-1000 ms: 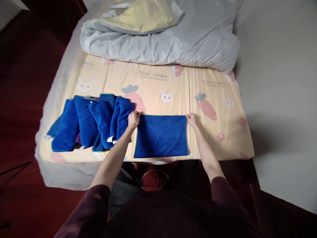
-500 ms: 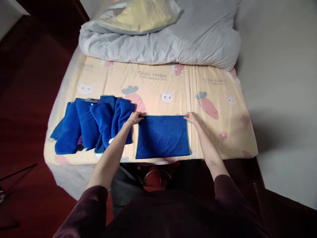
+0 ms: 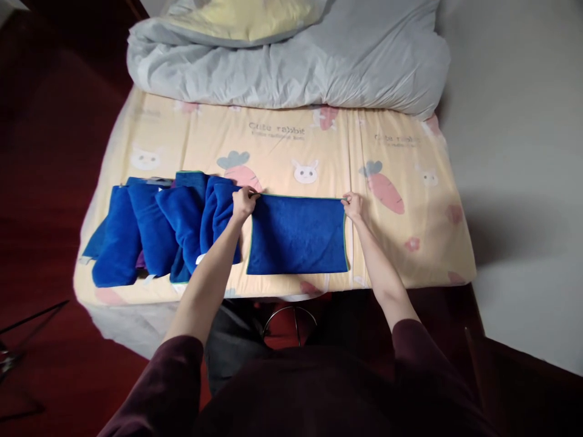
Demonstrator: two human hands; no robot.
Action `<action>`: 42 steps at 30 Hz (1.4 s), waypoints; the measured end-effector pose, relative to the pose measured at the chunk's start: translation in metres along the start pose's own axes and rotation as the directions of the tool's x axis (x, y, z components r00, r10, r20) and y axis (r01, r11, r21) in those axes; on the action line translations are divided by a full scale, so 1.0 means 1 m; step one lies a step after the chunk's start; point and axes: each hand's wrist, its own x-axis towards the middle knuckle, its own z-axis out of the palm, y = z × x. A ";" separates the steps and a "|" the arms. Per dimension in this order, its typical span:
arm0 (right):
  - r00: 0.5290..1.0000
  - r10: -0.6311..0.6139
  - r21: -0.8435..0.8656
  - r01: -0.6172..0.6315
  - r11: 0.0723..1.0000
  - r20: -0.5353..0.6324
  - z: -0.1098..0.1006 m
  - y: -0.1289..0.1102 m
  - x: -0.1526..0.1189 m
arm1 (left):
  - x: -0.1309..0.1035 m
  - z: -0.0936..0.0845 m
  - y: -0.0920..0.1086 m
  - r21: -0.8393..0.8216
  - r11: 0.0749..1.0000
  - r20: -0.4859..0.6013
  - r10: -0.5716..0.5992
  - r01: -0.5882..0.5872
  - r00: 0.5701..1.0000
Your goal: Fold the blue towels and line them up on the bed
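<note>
A blue cloth (image 3: 298, 235) with green edging lies spread as a rectangle near the front edge of the bed. My left hand (image 3: 245, 203) pinches its far left corner, fingers closed. At the far right corner my right hand (image 3: 352, 206) grips the cloth between thumb and fingers. Just left of my left hand, several blue cloths (image 3: 155, 224) lie in an overlapping pile, with a bit of purple showing between them. My left forearm passes over the right side of that pile.
The cloths rest on a bed (image 3: 419, 243) with a rabbit and carrot print. A grey quilt (image 3: 291, 76) is bunched across its far part, with a yellow piece (image 3: 255, 18) on top. A wall (image 3: 523, 182) stands at the right. A round-framed stool (image 3: 296, 325) shows below the front edge.
Both hands have moved the blue cloth slightly away from the front edge of the bed, keeping hold of its far corners. The camera view has shifted a little.
</note>
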 end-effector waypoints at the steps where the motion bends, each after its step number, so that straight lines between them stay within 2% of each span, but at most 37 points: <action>1: 0.999 -0.020 -0.024 0.019 1.000 -0.041 0.003 -0.005 -0.005 | -0.003 0.005 0.005 0.003 1.000 -0.036 0.012 -0.012 0.999; 3: 0.989 -0.100 -0.094 0.090 0.991 -0.108 0.012 -0.018 -0.023 | -0.018 0.017 0.015 0.045 0.997 -0.113 0.069 -0.065 0.991; 5: 0.968 -0.227 -0.180 0.206 0.962 -0.105 0.024 -0.031 -0.050 | -0.042 0.029 0.022 0.107 0.978 -0.117 0.191 -0.179 0.975; 6: 0.954 -0.296 -0.211 0.279 0.937 -0.055 0.030 -0.037 -0.065 | -0.055 0.035 0.023 0.121 0.960 -0.072 0.261 -0.251 0.963; 8: 0.907 -0.404 -0.216 0.420 0.881 0.119 0.039 -0.042 -0.088 | -0.076 0.046 0.022 0.103 0.929 0.049 0.353 -0.356 0.934; 10: 0.856 -0.445 -0.178 0.496 0.850 0.262 0.043 -0.037 -0.096 | -0.084 0.051 0.015 0.089 0.929 0.106 0.348 -0.358 0.931; 12: 0.863 -0.417 -0.167 0.473 0.865 0.285 0.042 -0.026 -0.088 | -0.078 0.052 0.008 0.107 0.946 0.094 0.298 -0.307 0.950; 15: 0.915 -0.342 -0.187 0.382 0.905 0.215 0.039 -0.017 -0.065 | -0.061 0.049 0.005 0.131 0.956 0.070 0.254 -0.261 0.965; 17: 0.933 -0.318 -0.204 0.348 0.915 0.166 0.043 -0.024 -0.063 | -0.062 0.051 0.013 0.137 0.957 0.059 0.250 -0.256 0.966; 18: 0.938 -0.317 -0.212 0.341 0.916 0.142 0.047 -0.031 -0.070 | -0.070 0.054 0.019 0.136 0.954 0.065 0.262 -0.269 0.963; 20: 0.932 -0.341 -0.219 0.361 0.907 0.122 0.058 -0.048 -0.100 | -0.098 0.064 0.033 0.122 0.936 0.109 0.317 -0.330 0.942; 22: 0.897 -0.404 -0.206 0.436 0.876 0.179 0.069 -0.060 -0.145 | -0.137 0.075 0.043 0.098 0.910 0.181 0.382 -0.403 0.906; 24: 0.860 -0.448 -0.184 0.494 0.850 0.243 0.076 -0.063 -0.188 | -0.178 0.084 0.048 0.098 0.906 0.199 0.388 -0.412 0.900; 25: 0.860 -0.445 -0.180 0.493 0.851 0.250 0.078 -0.062 -0.206 | -0.196 0.086 0.047 0.100 0.912 0.193 0.376 -0.399 0.907; 27: 0.880 -0.415 -0.181 0.458 0.870 0.232 0.075 -0.054 -0.231 | -0.225 0.085 0.043 0.090 0.923 0.171 0.356 -0.375 0.918; 29: 0.897 -0.389 -0.177 0.427 0.887 0.211 0.068 -0.045 -0.242 | -0.243 0.080 0.036 0.066 0.926 0.160 0.357 -0.371 0.920; 32: 0.913 -0.368 -0.182 0.397 0.899 0.175 0.053 -0.030 -0.248 | -0.261 0.068 0.019 0.062 0.941 0.118 0.324 -0.332 0.939; 36: 0.952 -0.297 -0.200 0.306 0.931 0.072 0.032 -0.008 -0.260 | -0.284 0.054 -0.010 0.029 0.979 -0.004 0.201 -0.201 0.980; 39: 0.962 -0.269 -0.178 0.274 0.945 0.054 0.021 0.012 -0.273 | -0.303 0.047 -0.032 -0.020 0.984 -0.045 0.174 -0.175 0.984; 42: 0.971 -0.237 -0.163 0.239 0.957 0.035 0.015 0.029 -0.283 | -0.317 0.040 -0.050 -0.002 0.989 -0.049 0.150 -0.150 0.988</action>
